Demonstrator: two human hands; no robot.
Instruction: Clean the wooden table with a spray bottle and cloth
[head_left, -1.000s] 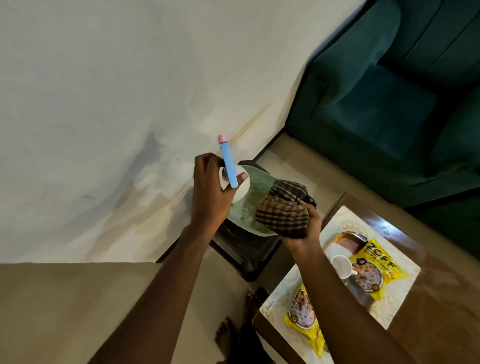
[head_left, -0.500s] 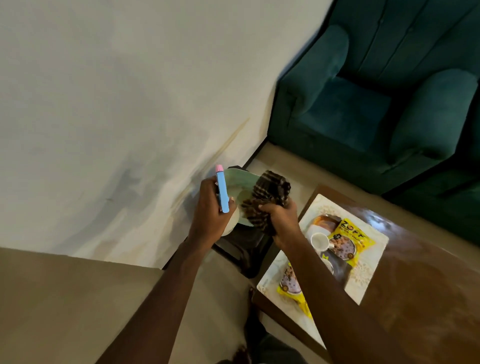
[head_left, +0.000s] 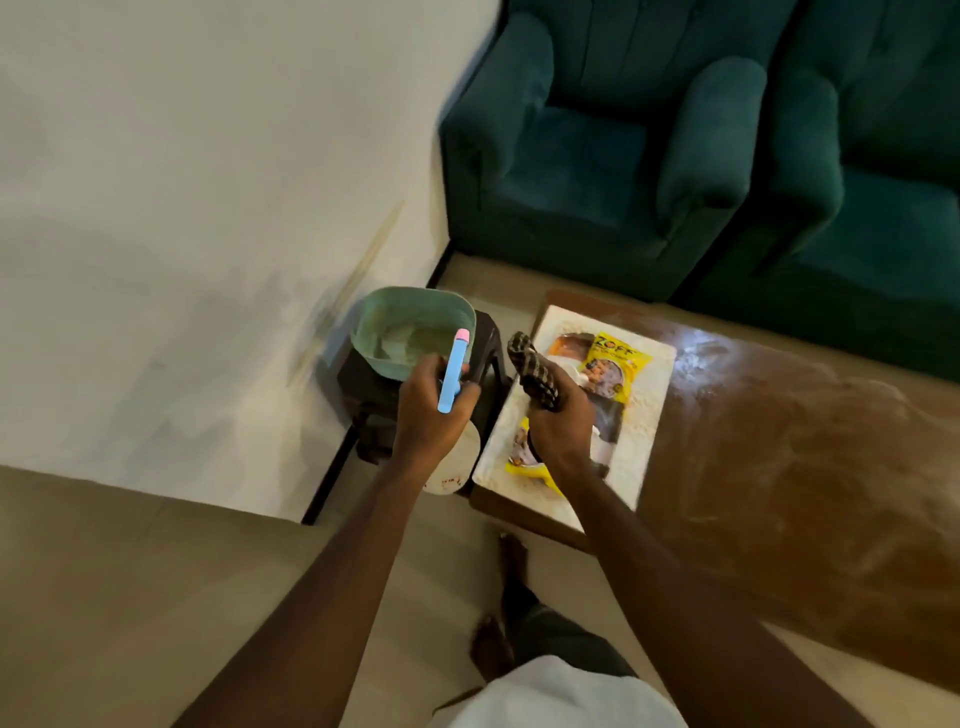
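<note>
The left hand (head_left: 428, 410) covers the middle of the spray bottle (head_left: 453, 376), leaving only its blue-and-pink head and white base showing. The checked cloth (head_left: 535, 371) disappears at its lower end into the right hand (head_left: 558, 421). That wrist hides most of the nearer yellow packet (head_left: 522, 460), 1 of 2. The wooden table (head_left: 805, 467) runs off the right edge.

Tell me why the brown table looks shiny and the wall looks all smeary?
In the head view, light glares off the polished wooden table along its far edge; in the same view the wall is smeared by motion blur; the spray bottle in the left hand and the cloth in the right hand look sharper.
</note>
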